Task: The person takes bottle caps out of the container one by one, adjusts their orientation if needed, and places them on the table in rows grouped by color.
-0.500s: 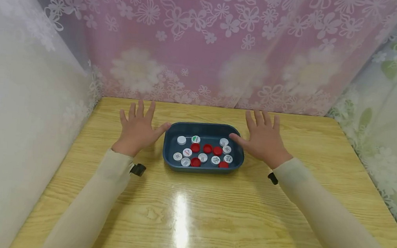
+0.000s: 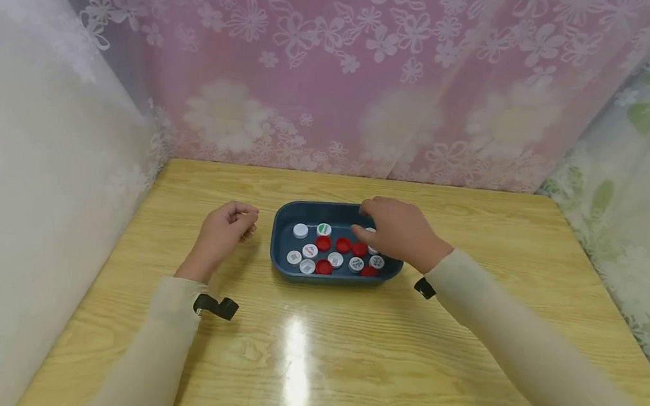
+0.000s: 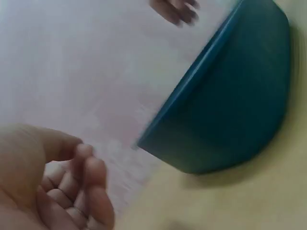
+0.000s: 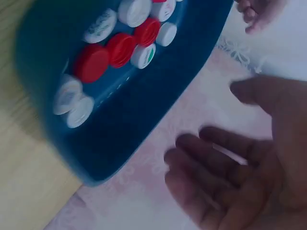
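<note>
A dark blue rectangular tray point(image 2: 327, 279) stands on the table with several white and red bottle caps in it, among them a plain white cap point(image 2: 300, 230) and a red cap point(image 2: 343, 244). Over the tray's right end is my right hand point(image 2: 400, 231), its fingers bent and apart from the thumb, holding nothing; it hides part of the caps there. My left hand point(image 2: 222, 234) is left of the tray, apart from it. In the left wrist view its fingers point(image 3: 98, 182) are loosely curled near the thumb, with nothing visible between them.
The wooden table point(image 2: 218, 361) has a bright reflection in front of the tray. A pink flowered curtain point(image 2: 334, 100) hangs behind the table, with pale cloth point(image 2: 40, 204) along the left and flowered cloth point(image 2: 637, 211) along the right. Black straps are on both wrists.
Both hands were spread wide beside the tray. The right hand has moved left over the tray's right end with its fingers bending; the left has drawn back slightly and its fingers have curled.
</note>
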A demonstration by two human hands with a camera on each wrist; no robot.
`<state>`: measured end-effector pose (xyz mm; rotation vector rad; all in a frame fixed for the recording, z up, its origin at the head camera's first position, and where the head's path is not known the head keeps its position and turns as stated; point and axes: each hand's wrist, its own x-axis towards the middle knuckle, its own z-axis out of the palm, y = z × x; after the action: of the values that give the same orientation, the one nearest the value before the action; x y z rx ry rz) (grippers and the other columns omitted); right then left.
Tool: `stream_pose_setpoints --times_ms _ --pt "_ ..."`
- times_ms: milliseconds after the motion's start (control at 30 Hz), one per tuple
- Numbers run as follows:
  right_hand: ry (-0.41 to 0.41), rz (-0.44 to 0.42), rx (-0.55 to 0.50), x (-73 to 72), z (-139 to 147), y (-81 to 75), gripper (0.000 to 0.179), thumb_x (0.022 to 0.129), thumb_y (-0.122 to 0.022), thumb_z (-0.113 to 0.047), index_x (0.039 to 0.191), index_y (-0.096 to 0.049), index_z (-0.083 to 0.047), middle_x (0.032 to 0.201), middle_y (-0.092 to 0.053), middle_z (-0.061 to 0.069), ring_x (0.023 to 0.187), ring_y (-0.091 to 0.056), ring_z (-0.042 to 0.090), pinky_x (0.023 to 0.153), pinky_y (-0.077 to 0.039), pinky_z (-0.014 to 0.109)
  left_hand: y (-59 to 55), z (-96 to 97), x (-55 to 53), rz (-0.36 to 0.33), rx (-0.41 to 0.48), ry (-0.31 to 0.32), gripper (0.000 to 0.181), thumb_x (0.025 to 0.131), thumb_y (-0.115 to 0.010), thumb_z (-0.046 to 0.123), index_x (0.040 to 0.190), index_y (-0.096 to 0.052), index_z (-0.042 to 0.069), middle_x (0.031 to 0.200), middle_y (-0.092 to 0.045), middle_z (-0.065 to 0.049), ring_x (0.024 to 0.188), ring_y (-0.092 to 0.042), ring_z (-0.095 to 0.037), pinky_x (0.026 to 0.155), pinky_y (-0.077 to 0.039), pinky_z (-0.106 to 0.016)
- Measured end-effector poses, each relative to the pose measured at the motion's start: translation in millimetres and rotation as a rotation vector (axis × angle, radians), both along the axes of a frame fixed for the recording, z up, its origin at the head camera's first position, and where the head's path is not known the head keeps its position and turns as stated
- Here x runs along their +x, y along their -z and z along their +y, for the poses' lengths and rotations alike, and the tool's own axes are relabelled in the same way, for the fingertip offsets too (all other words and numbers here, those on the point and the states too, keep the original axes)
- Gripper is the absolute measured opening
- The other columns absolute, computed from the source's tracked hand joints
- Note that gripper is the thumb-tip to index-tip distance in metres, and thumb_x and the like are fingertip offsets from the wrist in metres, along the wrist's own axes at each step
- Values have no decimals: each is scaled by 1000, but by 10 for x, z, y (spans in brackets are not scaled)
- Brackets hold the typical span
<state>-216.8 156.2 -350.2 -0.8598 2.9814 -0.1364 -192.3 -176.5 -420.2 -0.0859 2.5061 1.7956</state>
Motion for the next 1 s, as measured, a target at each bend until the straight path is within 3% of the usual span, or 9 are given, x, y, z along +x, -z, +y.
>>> stream_pose_setpoints --times_ms 100,200,333,467,633,867,1000 --pt "-113 -38 109 -148 -201 24 38 98 -72 -33 125 -68 -7 113 -70 10 94 -68 24 84 -58 43 231 -1 -19 -96 228 -46 37 106 -61 28 125 -63 -3 93 -66 -14 78 -64 -20 70 -54 -29" --pt "-261 3 266 -307 -385 122 31 98 -72 -23 125 -67 -8 111 -70 9 94 -68 23 85 -58 39 422 66 -30 -158 288 -40 36 105 -63 31 120 -63 -2 87 -64 -4 72 -61 -13 63 -50 -23" --pt "-377 42 432 -471 -561 296 29 102 -66 -13 131 -66 -10 112 -71 9 88 -69 22 85 -59 36 560 173 -21 -150 331 27 32 105 -63 33 113 -65 2 85 -63 -2 71 -62 -13 59 -50 -24" --pt "-398 13 530 -566 -654 419 36 102 -66 -11 138 -63 -14 111 -72 8 87 -69 21 89 -58 37 609 212 -2 -109 383 108 29 105 -63 30 112 -63 2 84 -63 -4 70 -61 -14 56 -48 -25" --pt "-436 -9 544 -639 -731 485 39 102 -68 -13 140 -64 -15 97 -76 5 84 -71 19 91 -58 39 626 136 -3 -85 409 133 25 104 -65 25 112 -64 2 85 -65 -4 68 -60 -14 55 -48 -24" --pt "-457 -11 504 -758 -775 603 25 101 -68 -15 126 -74 -15 108 -76 4 97 -71 20 94 -57 39 647 44 -36 -80 451 174 19 105 -63 16 115 -62 0 82 -66 -4 61 -54 -11 51 -45 -21" --pt "-452 3 480 -787 -798 619 16 100 -68 -14 113 -78 -13 103 -76 4 94 -71 20 91 -58 38 654 38 -37 -55 441 187 22 104 -64 18 114 -63 -2 81 -66 -5 59 -52 -11 50 -44 -20"
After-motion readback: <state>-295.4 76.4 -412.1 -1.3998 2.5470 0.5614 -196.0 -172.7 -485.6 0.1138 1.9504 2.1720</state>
